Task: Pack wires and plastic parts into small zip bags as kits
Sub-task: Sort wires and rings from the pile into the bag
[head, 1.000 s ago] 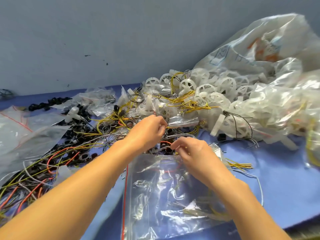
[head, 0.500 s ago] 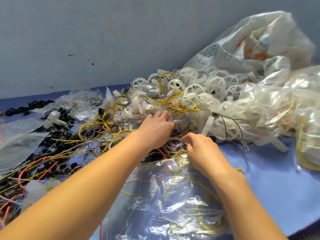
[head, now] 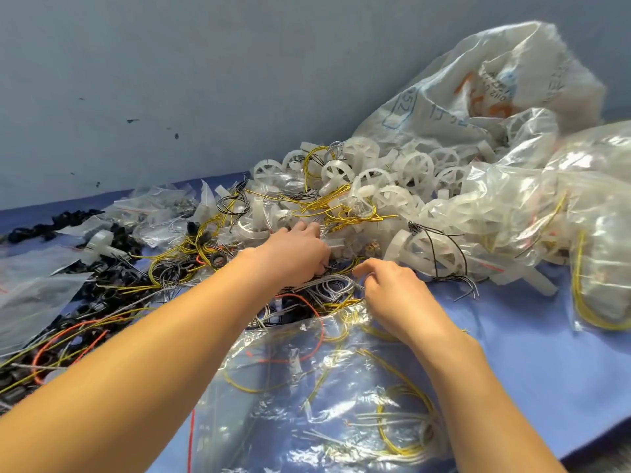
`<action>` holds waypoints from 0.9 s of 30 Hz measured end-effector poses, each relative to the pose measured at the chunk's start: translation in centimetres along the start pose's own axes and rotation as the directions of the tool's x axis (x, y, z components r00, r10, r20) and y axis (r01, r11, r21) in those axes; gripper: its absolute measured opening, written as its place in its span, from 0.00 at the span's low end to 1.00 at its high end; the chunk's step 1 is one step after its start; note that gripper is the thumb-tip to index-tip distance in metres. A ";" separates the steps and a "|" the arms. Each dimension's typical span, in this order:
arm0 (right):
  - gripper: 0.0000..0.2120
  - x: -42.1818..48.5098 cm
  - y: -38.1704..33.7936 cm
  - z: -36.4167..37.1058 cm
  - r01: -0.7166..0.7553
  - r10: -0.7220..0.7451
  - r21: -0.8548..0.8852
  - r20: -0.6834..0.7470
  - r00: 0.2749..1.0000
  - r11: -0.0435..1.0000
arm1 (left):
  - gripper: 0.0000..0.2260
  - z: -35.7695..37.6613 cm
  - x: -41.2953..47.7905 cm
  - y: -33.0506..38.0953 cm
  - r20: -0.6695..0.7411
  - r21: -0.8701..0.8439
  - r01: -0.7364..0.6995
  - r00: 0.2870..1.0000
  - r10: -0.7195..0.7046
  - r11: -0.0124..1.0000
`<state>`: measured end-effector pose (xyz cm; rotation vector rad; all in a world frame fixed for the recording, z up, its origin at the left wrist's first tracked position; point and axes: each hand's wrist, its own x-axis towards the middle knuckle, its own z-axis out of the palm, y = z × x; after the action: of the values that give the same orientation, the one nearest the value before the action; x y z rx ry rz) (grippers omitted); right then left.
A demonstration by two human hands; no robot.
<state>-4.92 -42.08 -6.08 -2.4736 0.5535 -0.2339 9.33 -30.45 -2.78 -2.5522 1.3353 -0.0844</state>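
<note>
A large clear zip bag (head: 324, 404) lies flat at the near edge of the blue surface (head: 529, 353), with loose yellow and pale wires showing through its crinkled film and a red seal strip along its left side; both bare forearms reach over it toward the middle of the surface. The right hand (head: 392, 295) rests just past the bag's far end, forefinger stretched out, the other fingers curled against a coil of grey wires (head: 331, 286); whether it grasps the coil I cannot tell. The left hand (head: 293, 257) lies palm down just beyond that coil, its fingertips buried in the tangle; whether they are clenched on anything is hidden. Along the left edge, orange wires (head: 68, 339) and yellow wires (head: 191, 247) sprawl among small black parts (head: 51, 227) and flat small zip bags (head: 34, 302). Past the hands, white plastic wheels (head: 413, 172) are heaped with more yellow wire looped over them; one wheel near the right hand carries a black wire. Filled clear bags (head: 597, 250) crowd the right edge, and a big printed plastic sack (head: 478, 97) slumps in the far right corner against the grey wall (head: 205, 80).
</note>
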 end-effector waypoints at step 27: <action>0.11 -1.4 -10.2 -0.6 0.626 -0.437 0.567 -0.448 0.780 0.536 | 0.09 -5.0 -16.9 -3.4 -0.423 -0.903 -0.231 0.623 -0.657 0.362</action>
<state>-2.96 -34.22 0.29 -1.7749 -0.2366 -0.8571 1.49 -15.82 4.09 -4.0533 1.4346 -0.7916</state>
